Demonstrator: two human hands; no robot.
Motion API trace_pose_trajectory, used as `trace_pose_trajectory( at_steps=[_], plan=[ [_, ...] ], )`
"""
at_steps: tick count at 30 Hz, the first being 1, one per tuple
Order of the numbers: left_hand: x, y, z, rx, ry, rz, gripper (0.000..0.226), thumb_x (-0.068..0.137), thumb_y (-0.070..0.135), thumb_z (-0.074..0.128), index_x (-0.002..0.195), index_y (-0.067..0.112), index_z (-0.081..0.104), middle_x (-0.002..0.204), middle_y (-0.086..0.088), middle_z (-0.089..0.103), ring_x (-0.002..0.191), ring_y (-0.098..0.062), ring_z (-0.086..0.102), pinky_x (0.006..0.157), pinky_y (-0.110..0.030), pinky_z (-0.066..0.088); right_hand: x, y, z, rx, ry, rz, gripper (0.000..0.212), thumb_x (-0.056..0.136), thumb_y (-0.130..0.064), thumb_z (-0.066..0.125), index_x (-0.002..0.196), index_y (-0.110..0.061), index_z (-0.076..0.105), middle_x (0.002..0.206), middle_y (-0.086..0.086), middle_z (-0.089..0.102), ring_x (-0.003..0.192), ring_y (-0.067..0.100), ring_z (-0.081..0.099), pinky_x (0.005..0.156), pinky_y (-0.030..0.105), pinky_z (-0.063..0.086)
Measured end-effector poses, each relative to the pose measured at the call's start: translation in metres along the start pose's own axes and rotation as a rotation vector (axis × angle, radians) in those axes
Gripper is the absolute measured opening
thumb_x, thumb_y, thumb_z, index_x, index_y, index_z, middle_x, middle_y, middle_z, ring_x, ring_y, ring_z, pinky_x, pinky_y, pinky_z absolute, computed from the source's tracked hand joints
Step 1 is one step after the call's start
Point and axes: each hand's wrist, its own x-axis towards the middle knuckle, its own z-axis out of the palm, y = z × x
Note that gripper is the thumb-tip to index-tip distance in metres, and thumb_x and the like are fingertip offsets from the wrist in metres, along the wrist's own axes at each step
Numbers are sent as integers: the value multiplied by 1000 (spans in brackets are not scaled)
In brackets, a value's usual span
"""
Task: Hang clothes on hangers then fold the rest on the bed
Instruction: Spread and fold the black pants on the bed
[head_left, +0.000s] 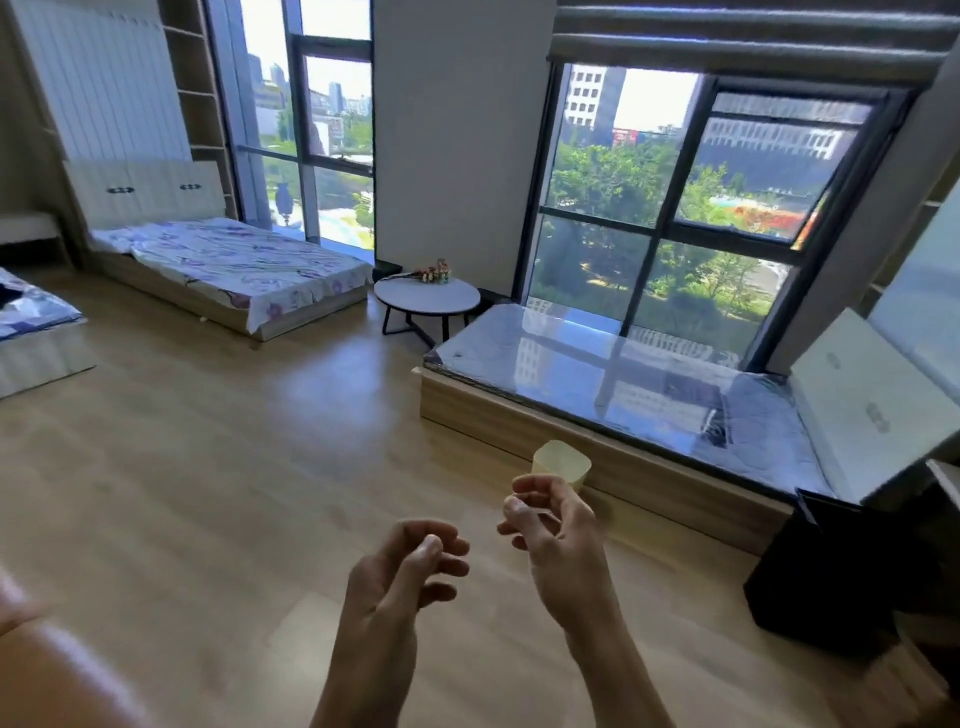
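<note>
My left hand (405, 571) and my right hand (556, 530) are raised side by side over the wooden floor, fingers loosely curled and apart, nothing in either. No clothes or hangers show near them. A bed with a purple floral sheet (228, 265) stands at the back left under a white headboard. The corner of a second bed (31, 322) with dark and blue fabric lying on it shows at the far left edge.
A plastic-wrapped mattress on a low wooden platform (623, 395) runs along the window at right. A pale yellow bin (563, 462) stands on the floor just beyond my right hand. A round grey side table (426, 301) carries flowers. A black box (821, 571) sits at right.
</note>
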Motion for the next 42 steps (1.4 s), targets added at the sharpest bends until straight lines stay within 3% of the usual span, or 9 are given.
trace_pose_trajectory(
  at_steps=[5,7,11,13,15,22,26,37,42],
  plan=[
    [106,-2,2,-7,155,31,29,76,24,58,93,2,67,86,-17,73,76,-25,69,63,-29,54,138,-2,19,16,-133,-24,4,97,-21,63,101,-22,64,92,-1,69,81,11,71,75,29,59],
    [147,2,-8,-1,240,56,26,71,13,70,92,-1,65,83,-17,73,72,-23,69,58,-23,54,188,-10,49,34,-229,-24,5,97,-20,63,101,-22,64,93,-1,69,81,12,71,76,30,59],
    [215,1,-35,-5,419,86,21,83,15,52,90,-1,64,80,-15,72,70,-24,68,56,-24,54,256,-26,122,96,-429,-54,9,97,-18,63,105,-19,63,99,1,68,85,16,70,79,33,60],
    [249,-1,-50,-4,469,74,12,86,11,58,87,2,66,80,-15,72,72,-26,68,58,-26,54,286,-33,159,102,-498,-71,10,97,-17,63,106,-19,63,100,1,68,85,17,70,79,34,60],
    [285,-3,-72,1,526,94,12,76,14,66,83,5,69,81,-15,72,72,-25,68,61,-30,53,318,-39,199,110,-570,-105,10,96,-17,64,105,-21,63,99,1,68,85,17,70,80,37,60],
    [418,19,-169,19,726,190,30,77,27,55,90,2,67,85,-15,71,77,-26,67,71,-39,47,426,-65,368,127,-774,-169,11,95,-19,65,104,-25,64,98,0,69,83,15,71,78,34,59],
    [487,50,-236,79,821,236,27,76,40,62,85,16,73,87,-12,72,84,-27,68,75,-39,49,477,-93,478,168,-900,-204,10,95,-17,66,104,-22,65,96,1,70,79,15,72,70,27,56],
    [658,89,-414,172,1006,275,21,83,39,57,85,23,71,91,-9,71,86,-22,66,79,-39,47,582,-139,737,305,-1087,-240,9,94,-12,67,101,-18,67,92,4,70,78,18,72,71,31,56],
    [745,120,-507,226,1095,317,30,87,34,51,95,10,68,93,-12,71,87,-22,67,82,-41,48,642,-182,866,333,-1181,-288,11,94,-16,66,104,-21,66,95,1,70,81,17,72,74,32,58]
  ],
)
